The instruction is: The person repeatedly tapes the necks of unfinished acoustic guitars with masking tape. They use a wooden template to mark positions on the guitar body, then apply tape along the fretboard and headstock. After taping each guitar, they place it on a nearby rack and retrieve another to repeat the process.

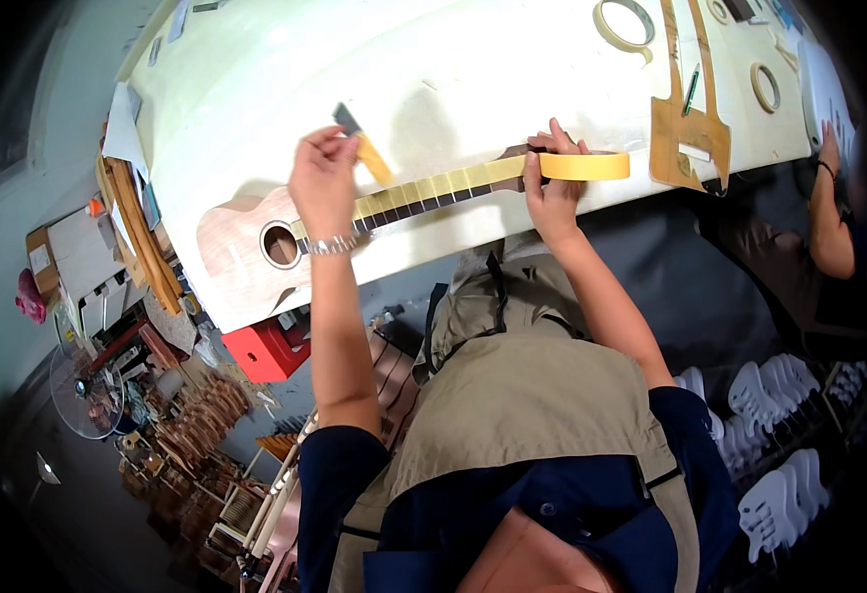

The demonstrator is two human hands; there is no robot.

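The left hand [323, 180], fingertips pressed together, pinches a dark-ended yellow strip [375, 164] above a pale wooden guitar-like instrument [231, 233], which lies along the near edge of the white bench [265, 89]. The right hand [555, 201], fingers partly spread, has hold of a yellow tape roll [592, 166]. Lower down, the red box [260, 354] has unclear contents; white guitar-shaped bodies [772, 514] stand in rows.
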